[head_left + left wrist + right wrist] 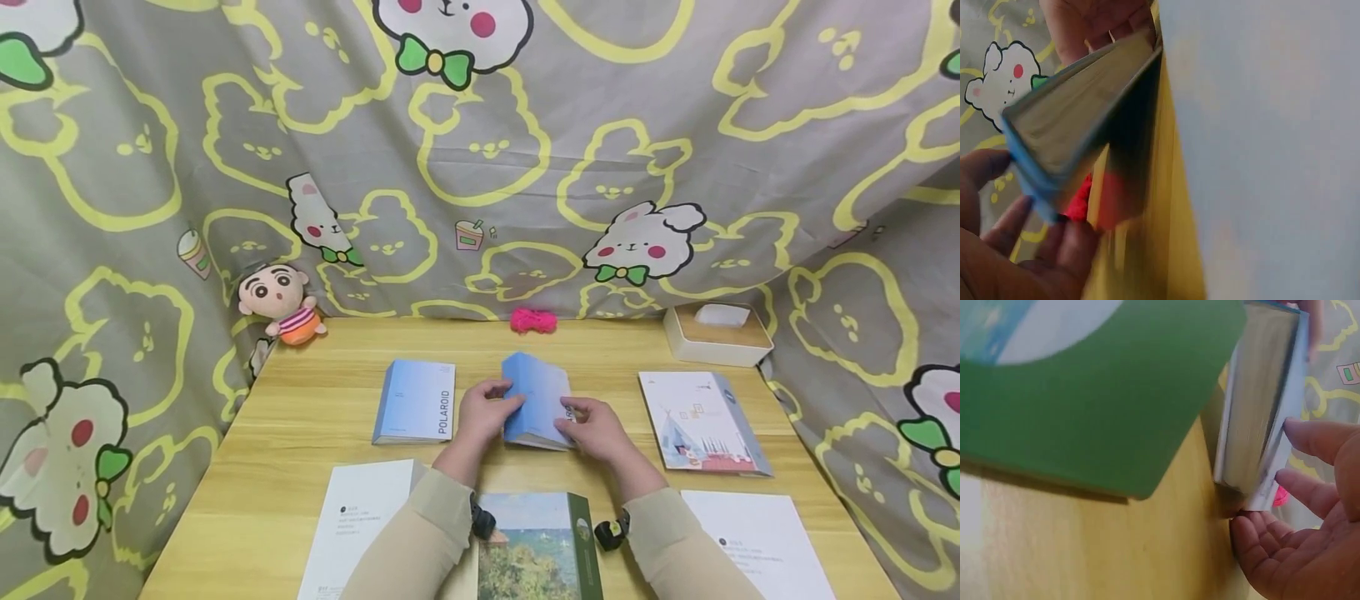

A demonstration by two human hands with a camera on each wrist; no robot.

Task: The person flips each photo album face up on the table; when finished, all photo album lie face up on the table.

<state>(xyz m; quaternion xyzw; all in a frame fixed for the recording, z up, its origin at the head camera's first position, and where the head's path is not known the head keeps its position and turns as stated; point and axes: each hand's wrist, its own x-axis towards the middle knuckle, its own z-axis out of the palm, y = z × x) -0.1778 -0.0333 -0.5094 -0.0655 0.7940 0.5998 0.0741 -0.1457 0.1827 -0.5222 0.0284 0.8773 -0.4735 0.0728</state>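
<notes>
Between both hands, a blue book [536, 400] tilts above the table, its left side raised. The left hand [486, 410] grips its spine edge, thumb on the front cover and fingers at the far side. On the right edge, the right hand [596, 427] pinches the cover near its dark lettering. The page block [1254, 394] faces the right wrist camera. A second blue book [415, 400], marked POLAROID, lies flat to the left. Nearest the wrists lies a book with a landscape picture and green spine [528, 542].
White books lie at the front left [360, 517] and front right [757, 542]. An illustrated book [705, 425] sits at the right. Along the back are a plush doll [281, 304], a pink fuzzy item [533, 321] and a tissue box [720, 342], before a patterned curtain [525, 167].
</notes>
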